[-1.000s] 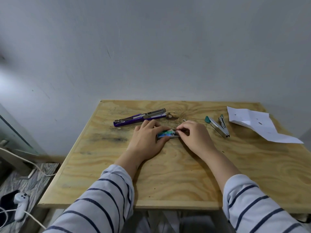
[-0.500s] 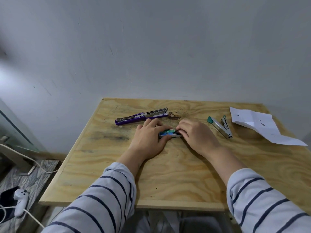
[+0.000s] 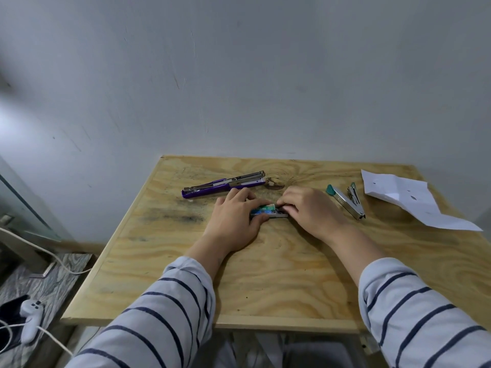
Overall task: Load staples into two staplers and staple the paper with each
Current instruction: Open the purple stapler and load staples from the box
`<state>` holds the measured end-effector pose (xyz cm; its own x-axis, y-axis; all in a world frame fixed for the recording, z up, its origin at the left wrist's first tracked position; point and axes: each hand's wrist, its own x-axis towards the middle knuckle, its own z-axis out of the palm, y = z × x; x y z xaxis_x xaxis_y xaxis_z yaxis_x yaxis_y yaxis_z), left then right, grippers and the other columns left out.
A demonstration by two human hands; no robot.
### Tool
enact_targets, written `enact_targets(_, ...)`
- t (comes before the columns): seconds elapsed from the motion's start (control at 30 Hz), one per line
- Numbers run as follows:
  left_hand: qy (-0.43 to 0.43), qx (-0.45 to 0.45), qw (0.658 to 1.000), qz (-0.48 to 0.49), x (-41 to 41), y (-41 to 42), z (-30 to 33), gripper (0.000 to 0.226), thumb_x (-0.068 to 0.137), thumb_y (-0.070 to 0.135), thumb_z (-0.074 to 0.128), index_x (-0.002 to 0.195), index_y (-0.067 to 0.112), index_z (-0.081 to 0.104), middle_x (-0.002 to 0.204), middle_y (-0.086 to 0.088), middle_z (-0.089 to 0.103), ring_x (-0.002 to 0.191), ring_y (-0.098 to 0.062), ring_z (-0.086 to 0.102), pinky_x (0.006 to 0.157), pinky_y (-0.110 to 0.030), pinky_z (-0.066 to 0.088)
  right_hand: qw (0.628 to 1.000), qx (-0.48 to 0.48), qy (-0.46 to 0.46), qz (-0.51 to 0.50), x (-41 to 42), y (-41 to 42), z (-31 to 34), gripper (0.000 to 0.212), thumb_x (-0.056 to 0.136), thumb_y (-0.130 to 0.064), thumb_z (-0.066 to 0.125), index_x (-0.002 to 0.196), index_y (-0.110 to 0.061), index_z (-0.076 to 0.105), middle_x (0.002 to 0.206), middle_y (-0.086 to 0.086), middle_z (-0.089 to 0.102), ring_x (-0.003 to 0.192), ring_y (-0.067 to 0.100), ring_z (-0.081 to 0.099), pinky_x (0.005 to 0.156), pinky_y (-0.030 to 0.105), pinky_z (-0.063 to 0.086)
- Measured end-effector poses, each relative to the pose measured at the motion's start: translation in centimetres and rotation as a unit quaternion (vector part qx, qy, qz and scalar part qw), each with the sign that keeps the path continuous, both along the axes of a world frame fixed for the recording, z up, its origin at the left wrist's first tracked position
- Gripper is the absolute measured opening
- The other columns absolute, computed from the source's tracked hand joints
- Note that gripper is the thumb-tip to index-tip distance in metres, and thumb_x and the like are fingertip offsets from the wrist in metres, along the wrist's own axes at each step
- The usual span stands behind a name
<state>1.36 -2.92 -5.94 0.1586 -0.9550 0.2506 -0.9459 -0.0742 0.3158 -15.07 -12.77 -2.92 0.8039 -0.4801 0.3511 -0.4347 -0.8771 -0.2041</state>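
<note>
Staple box [image 3: 263, 210] flat on table [image 3: 265, 274] btw both hands, long axis left-right, left hand [image 3: 233, 219] gripping its left end w/ curled fingers, right hand [image 3: 308, 211] pinching at open right end, nearer to inner tray; purple stapler [image 3: 223, 185] just behind, open.

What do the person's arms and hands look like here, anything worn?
Both arms wear long, loose, pale sleeves with thin dark navy horizontal stripes: left sleeve, right sleeve. The cuffs end short of the wrists. The left hand and right hand are bare; no gloves, rings, watch or markings visible.
</note>
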Motion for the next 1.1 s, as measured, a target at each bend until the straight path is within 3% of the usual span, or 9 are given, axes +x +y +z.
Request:
enact_targets(0.23,0.011,-0.006,1.000,0.004,0.0,0.0,0.1,0.039,0.092,0.052,0.043,0.129,0.042,0.051,0.117,0.010,0.051,0.113,-0.013,0.040,0.097,-0.038,0.037,0.998,-0.053,-0.010,0.026,-0.3,-0.1,-0.3,0.011,0.084,-0.013,0.065,0.093,-0.013,0.071,0.090,-0.001,0.067,0.069,0.015,0.063,0.054,0.029,0.054)
enact_targets(0.37,0.019,-0.013,1.000,0.011,0.1,0.2,0.1,0.039,0.090,0.051,0.046,0.127,0.041,0.053,0.116,0.011,0.051,0.112,-0.013,0.041,0.096,-0.037,0.037,0.999,-0.032,-0.023,0.023,-0.6,-0.5,-0.4,0.009,0.084,-0.011,0.064,0.091,-0.012,0.069,0.090,-0.001,0.067,0.072,0.013,0.062,0.060,0.025,0.054)
enact_targets(0.5,0.022,-0.008,1.000,0.008,0.0,0.4,0.4,0.037,0.087,0.051,0.049,0.123,0.040,0.054,0.117,0.009,0.051,0.112,-0.013,0.041,0.094,-0.036,0.035,0.997,-0.037,-0.060,-0.043,-1.0,-1.0,-0.6,0.008,0.084,-0.007,0.061,0.088,-0.010,0.067,0.085,0.002,0.069,0.074,0.014,0.062,0.063,0.020,0.047)
enact_targets(0.67,0.028,-0.005,1.000,-0.006,0.0,0.6,0.5,0.035,0.084,0.051,0.051,0.117,0.040,0.054,0.117,0.011,0.053,0.110,-0.011,0.041,0.092,-0.033,0.032,0.994,-0.045,-0.026,-0.101,-1.3,-1.0,-1.3,0.007,0.084,-0.012,0.064,0.087,-0.013,0.070,0.086,0.001,0.070,0.076,0.016,0.063,0.067,0.029,0.052)
enact_targets(0.87,0.033,0.004,0.999,-0.021,0.1,0.8,0.7,0.035,0.083,0.053,0.053,0.116,0.041,0.053,0.116,0.013,0.053,0.114,-0.010,0.039,0.097,-0.035,0.030,0.989,0.049,-0.004,-0.139,-1.5,-0.8,-0.4,0.010,0.086,-0.018,0.063,0.090,-0.021,0.071,0.101,-0.003,0.071,0.093,0.014,0.062,0.076,0.030,0.051)
enact_targets(1.1,0.025,-0.009,0.999,-0.021,-0.1,0.8,0.7,0.043,0.084,0.060,0.050,0.122,0.042,0.051,0.115,0.014,0.055,0.113,-0.010,0.041,0.097,-0.036,0.033,0.975,0.100,0.000,-0.200,-0.4,-0.6,-0.1,0.020,0.087,-0.032,0.061,0.089,-0.014,0.070,0.096,-0.002,0.067,0.081,0.012,0.057,0.066,0.025,0.043)
